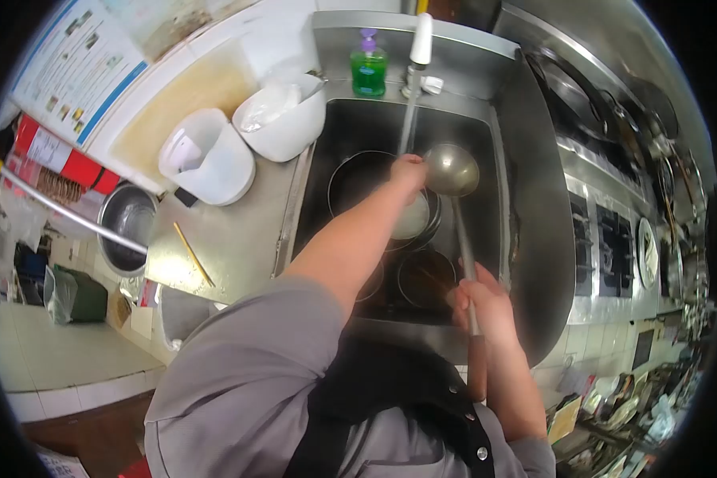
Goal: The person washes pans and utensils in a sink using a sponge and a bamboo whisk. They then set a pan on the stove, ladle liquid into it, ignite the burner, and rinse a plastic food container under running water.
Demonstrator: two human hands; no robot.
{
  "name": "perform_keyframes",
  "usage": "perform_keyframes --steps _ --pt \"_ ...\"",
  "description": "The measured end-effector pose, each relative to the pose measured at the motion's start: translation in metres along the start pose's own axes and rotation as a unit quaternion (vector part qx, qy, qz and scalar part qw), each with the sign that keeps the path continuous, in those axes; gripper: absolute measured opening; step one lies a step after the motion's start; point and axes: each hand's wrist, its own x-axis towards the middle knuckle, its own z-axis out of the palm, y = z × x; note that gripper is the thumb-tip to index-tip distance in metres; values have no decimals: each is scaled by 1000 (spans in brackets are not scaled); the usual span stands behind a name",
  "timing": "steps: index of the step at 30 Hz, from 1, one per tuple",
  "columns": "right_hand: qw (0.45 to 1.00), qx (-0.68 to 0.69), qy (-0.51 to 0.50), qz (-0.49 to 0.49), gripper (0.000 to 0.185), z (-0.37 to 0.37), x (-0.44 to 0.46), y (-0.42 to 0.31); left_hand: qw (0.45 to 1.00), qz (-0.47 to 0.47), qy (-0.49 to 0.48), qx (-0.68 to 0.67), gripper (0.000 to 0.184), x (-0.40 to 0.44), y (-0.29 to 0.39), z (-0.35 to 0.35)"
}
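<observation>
A long-handled metal ladle (452, 170) is over the sink, its round bowl near the far end of the basin. My right hand (487, 304) is wrapped round its shaft, just above the brown wooden grip (476, 368). My left hand (409, 175) is closed at the lower end of the metal faucet spout (409, 119), right beside the ladle's bowl. Its fingertips are partly hidden. Below my left forearm stands a dark pot (342, 182) with something pale and round inside, partly covered by the arm. Another dark round vessel (426, 279) sits nearer me in the basin.
A green soap bottle (368, 70) with a purple pump stands behind the basin. Two white plastic tubs (215, 163) and a yellow stick (193, 253) are on the left counter. A metal bowl (127, 215) lies further left. The stove (605, 247) is beyond the sink's right wall (538, 215).
</observation>
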Motion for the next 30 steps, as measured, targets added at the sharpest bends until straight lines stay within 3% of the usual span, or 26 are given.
perform_keyframes --steps 3,7,9,11,13,14,17,18,20,21,24,26,28,30 --pt "1000 -18 -7 -16 48 2 6 5 999 3 35 6 15 -6 -2 -3" --pt "1000 4 4 -13 42 3 29 15 991 -72 -47 102 23 -49 -16 11" --pt "1000 7 5 2 35 12 39 24 958 -197 -202 60 36 -108 -9 0" --pt "999 -39 38 3 24 33 51 40 884 -282 -374 6 41 -133 -28 -16" --pt "995 -98 -11 -18 22 50 56 53 909 -224 -328 126 35 -145 -25 -49" --pt "957 -285 -47 -4 25 53 47 36 909 -262 -323 8 27 -140 -38 -61" --pt "832 -500 -135 -200 27 53 68 30 908 -312 -260 -108 19 -116 -65 -113" --pt "888 -425 -136 -112 24 93 49 -6 914 -316 -243 -74 19 -121 -59 -124" --pt "847 -451 -152 -238 21 127 64 -22 920 -327 -215 11 21 -126 -59 -137" --pt "822 -454 -175 -297 21 151 69 -32 926 -322 -185 -67 21 -162 -27 -148" --pt "681 -562 -253 -395 23 250 62 -38 914 -339 -189 -123 21 -188 -33 -175" --pt "580 -569 -313 -492 22 303 92 -2 890 -372 -210 -156 22 -195 -40 -189" --pt "445 -604 -324 -576 16 355 114 18 914 -308 -218 -149 21 -214 -33 -202" --pt "363 -632 -232 -645 14 413 122 9 921 -295 -229 -110 19 -214 -28 -215"
